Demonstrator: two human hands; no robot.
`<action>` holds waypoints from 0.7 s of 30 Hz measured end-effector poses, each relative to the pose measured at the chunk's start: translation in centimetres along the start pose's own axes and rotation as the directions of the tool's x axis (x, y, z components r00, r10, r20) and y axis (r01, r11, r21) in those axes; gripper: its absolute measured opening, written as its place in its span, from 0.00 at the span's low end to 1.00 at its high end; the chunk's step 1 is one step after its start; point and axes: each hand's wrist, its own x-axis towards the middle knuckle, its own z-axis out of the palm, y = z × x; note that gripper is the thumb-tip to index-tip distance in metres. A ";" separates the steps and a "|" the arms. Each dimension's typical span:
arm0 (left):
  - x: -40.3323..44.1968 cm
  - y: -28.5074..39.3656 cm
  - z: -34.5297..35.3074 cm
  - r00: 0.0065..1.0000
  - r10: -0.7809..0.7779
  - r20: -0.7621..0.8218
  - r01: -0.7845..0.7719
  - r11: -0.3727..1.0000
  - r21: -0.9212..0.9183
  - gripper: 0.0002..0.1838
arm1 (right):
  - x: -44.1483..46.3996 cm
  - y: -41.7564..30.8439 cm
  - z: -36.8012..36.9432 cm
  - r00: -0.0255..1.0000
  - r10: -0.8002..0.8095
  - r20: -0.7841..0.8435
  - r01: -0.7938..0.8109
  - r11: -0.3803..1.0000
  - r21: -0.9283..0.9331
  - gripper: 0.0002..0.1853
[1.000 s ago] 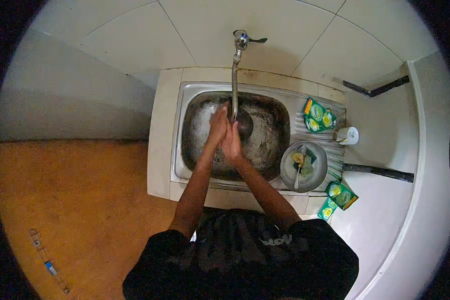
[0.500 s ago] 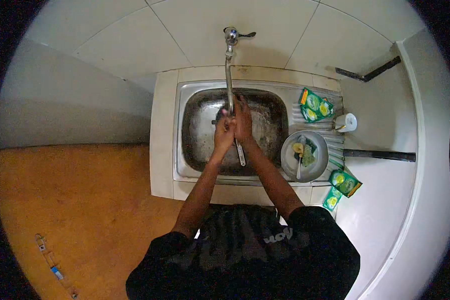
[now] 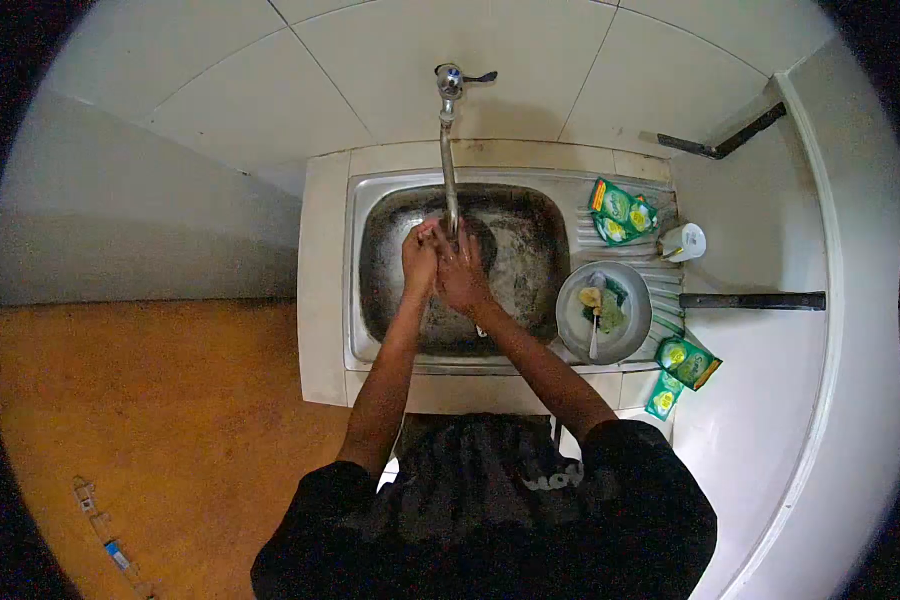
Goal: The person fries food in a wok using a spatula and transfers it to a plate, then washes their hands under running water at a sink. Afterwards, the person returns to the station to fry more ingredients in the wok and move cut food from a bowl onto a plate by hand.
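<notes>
Under the spout of the tap (image 3: 449, 160), my two hands are together over the metal sink (image 3: 380, 310). My left hand (image 3: 419, 262) is closed, its fingers curled against the edge of my right hand; whatever may be inside it is hidden. My right hand (image 3: 460, 276) is stretched out with its fingers spread, palm down, and no object shows in it. Beneath the hands lies a dark round pan (image 3: 483, 243), mostly covered by them. A light handle end (image 3: 481, 330) peeks out below my right wrist.
On the ribbed drainboard to the right stand a metal bowl (image 3: 637, 345) with a spoon and a green scouring pad, a white cup (image 3: 683, 242) and a green packet (image 3: 620, 212). More green packets (image 3: 687, 362) lie at the right edge. A black bar (image 3: 750, 300) juts from the right wall.
My right hand has turned and come nearer, its fingers now spread flat. The left hand has shifted slightly left, with its fingers curled. The view has shifted a little.
</notes>
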 end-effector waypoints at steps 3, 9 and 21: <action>0.4 0.3 -1.4 0.973 -0.199 0.120 0.223 0.943 -0.247 0.11 | 0.0 -0.4 -0.4 0.999 -0.044 0.011 0.043 0.998 0.037 0.25; -0.7 2.3 -0.5 0.897 -0.386 0.214 0.440 0.823 -0.360 0.13 | -0.4 1.2 1.6 0.997 -0.067 -0.048 0.072 0.992 0.105 0.22; 0.9 3.6 -0.9 0.905 -0.177 0.387 -0.107 0.786 0.609 0.14 | -0.9 2.0 1.9 0.996 -0.074 0.047 0.067 0.990 0.128 0.32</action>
